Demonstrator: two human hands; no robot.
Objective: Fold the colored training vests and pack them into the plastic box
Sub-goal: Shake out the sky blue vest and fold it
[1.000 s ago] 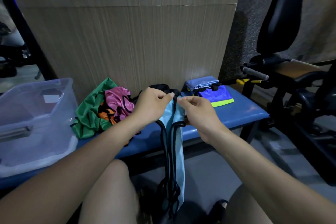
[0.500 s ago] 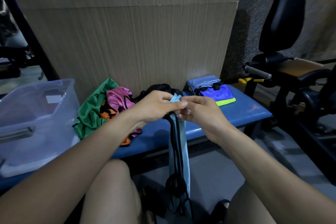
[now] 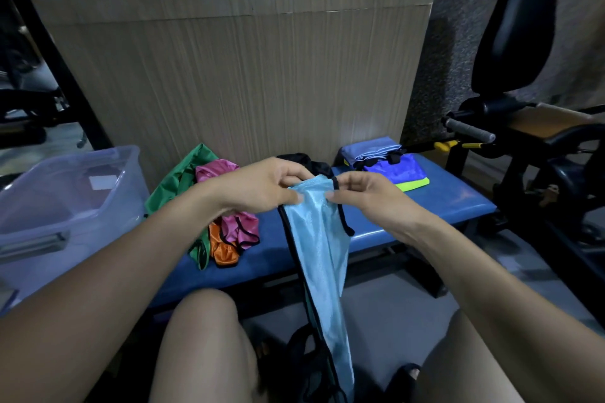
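Observation:
A light blue vest (image 3: 322, 249) with black trim hangs from both hands, down past the blue bench (image 3: 438, 203) to the floor between my knees. My left hand (image 3: 265, 186) pinches its top edge on the left, my right hand (image 3: 366, 196) pinches it on the right, a short gap apart. A heap of unfolded vests lies on the bench to the left: green (image 3: 176, 183), pink (image 3: 242, 226) and orange (image 3: 222, 247). Folded vests (image 3: 389, 163) are stacked at the bench's far right. The clear plastic box (image 3: 65, 206) stands at the left.
A wood-grain panel wall rises right behind the bench. A black piece of cloth (image 3: 304, 162) lies behind my hands. Black gym equipment with a padded handle (image 3: 471, 131) stands to the right. My bare knees are at the bottom of the view.
My hands were together on a narrow bunched top of the vest; now they have moved slightly apart and the top edge is spread open between them, showing more blue fabric.

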